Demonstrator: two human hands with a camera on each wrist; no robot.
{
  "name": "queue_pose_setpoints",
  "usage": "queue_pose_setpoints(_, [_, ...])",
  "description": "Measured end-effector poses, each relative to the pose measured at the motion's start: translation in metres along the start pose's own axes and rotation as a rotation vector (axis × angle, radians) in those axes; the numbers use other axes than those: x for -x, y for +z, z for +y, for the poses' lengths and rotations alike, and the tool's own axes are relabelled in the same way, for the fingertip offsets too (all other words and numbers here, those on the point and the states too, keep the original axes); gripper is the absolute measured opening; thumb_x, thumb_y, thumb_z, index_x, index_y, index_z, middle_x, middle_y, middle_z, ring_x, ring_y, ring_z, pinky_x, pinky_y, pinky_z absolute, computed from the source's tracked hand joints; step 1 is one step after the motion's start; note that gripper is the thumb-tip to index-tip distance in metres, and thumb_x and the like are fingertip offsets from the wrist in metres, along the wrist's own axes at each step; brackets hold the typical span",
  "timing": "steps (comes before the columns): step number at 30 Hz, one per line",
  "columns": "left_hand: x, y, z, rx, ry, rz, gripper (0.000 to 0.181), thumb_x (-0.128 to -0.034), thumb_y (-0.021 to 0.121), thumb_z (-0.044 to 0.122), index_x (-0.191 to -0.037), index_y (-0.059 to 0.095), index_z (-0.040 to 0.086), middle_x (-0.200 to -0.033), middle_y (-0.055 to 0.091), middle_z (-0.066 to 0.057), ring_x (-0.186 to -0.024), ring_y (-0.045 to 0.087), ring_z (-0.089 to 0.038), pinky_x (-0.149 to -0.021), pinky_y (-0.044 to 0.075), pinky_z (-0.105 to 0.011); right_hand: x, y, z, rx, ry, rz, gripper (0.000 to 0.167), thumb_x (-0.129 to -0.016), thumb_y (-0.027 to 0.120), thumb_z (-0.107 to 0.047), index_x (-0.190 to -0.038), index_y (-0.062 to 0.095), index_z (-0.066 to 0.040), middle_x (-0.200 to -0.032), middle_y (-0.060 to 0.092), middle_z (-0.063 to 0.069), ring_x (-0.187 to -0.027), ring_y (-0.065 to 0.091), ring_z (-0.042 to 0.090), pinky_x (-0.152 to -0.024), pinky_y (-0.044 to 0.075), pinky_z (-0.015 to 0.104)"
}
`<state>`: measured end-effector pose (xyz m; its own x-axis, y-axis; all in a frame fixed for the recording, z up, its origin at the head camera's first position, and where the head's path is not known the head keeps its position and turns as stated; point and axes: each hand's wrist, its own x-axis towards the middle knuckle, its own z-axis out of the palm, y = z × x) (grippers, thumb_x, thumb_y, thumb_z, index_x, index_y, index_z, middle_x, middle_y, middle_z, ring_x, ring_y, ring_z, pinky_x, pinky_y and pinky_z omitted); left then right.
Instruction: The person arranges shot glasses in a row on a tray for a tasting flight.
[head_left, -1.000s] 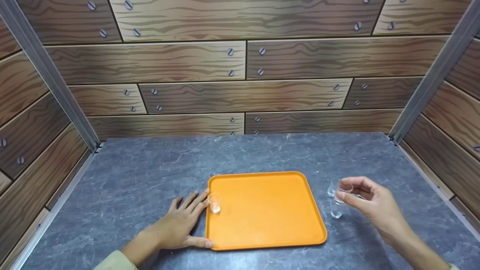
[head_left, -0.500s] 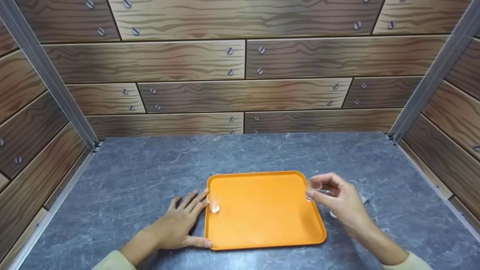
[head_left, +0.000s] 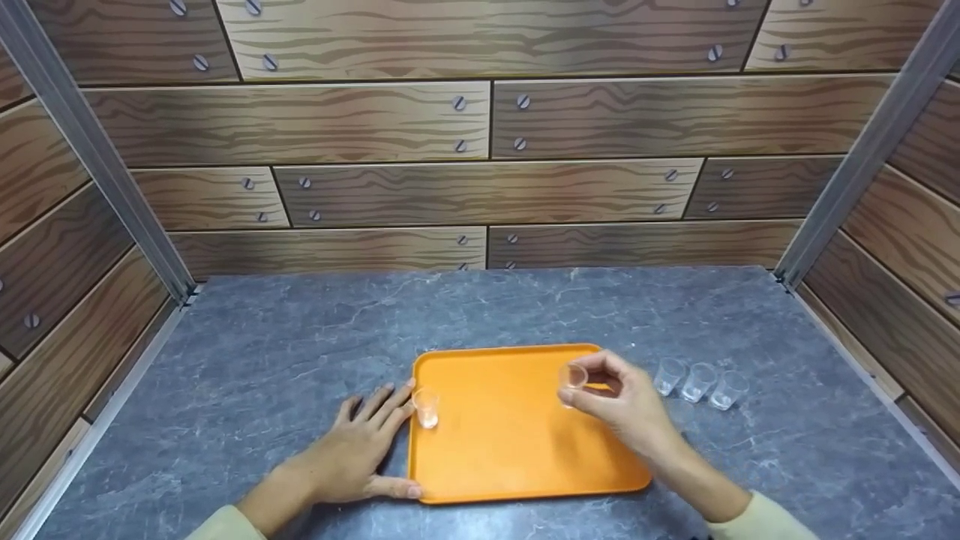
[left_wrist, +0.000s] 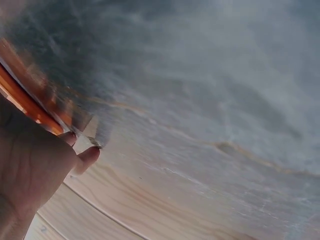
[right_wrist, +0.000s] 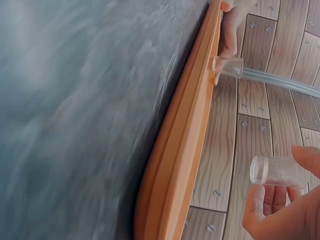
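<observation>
My right hand pinches a small clear shot glass between thumb and fingers, upright above the right part of the orange tray. In the right wrist view the same shot glass hangs apart from the tray's rim. A second shot glass stands on the tray at its left edge. My left hand lies with spread fingers against the tray's left rim, its thumb at the near left corner. The left wrist view shows part of this left hand beside the tray's edge.
Three more shot glasses stand in a row on the grey marbled table, right of the tray and close to my right forearm. Wood-patterned walls close off the back and sides, with metal posts at the corners.
My right hand has carried its shot glass left, from beside the row of glasses to over the tray. The left hand has stayed at the tray's left rim.
</observation>
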<state>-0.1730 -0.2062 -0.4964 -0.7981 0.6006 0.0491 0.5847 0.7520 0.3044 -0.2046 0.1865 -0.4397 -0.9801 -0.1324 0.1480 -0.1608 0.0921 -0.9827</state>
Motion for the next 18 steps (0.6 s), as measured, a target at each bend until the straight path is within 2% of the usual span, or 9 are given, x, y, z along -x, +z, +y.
queue_pose_setpoints(10, [0.000,-0.002,0.001,0.003,0.000,-0.004,0.112,-0.0949,0.058,0.085,-0.169,0.035,0.003,-0.180,0.016,-0.018,-0.160,0.021,-0.051,-0.113,0.024,-0.084,-0.009,0.034,0.004,-0.004,-0.035,-0.073,0.037,-0.085,0.088,0.004,-0.118,0.071,0.007,-0.110,0.071,0.015,-0.106,0.069,0.026,-0.095,0.060,0.034])
queue_pose_setpoints(18, [0.000,-0.005,0.001,0.026,-0.018,-0.040,0.110,-0.0954,0.061,0.082,-0.170,0.034,0.006,-0.181,0.014,-0.016,-0.161,0.021,-0.049,-0.114,0.024,-0.083,-0.008,0.048,0.009,0.005,0.023,-0.140,0.040,-0.088,0.090,-0.004,-0.122,0.071,0.003,-0.113,0.070,0.014,-0.110,0.069,0.029,-0.094,0.060,0.033])
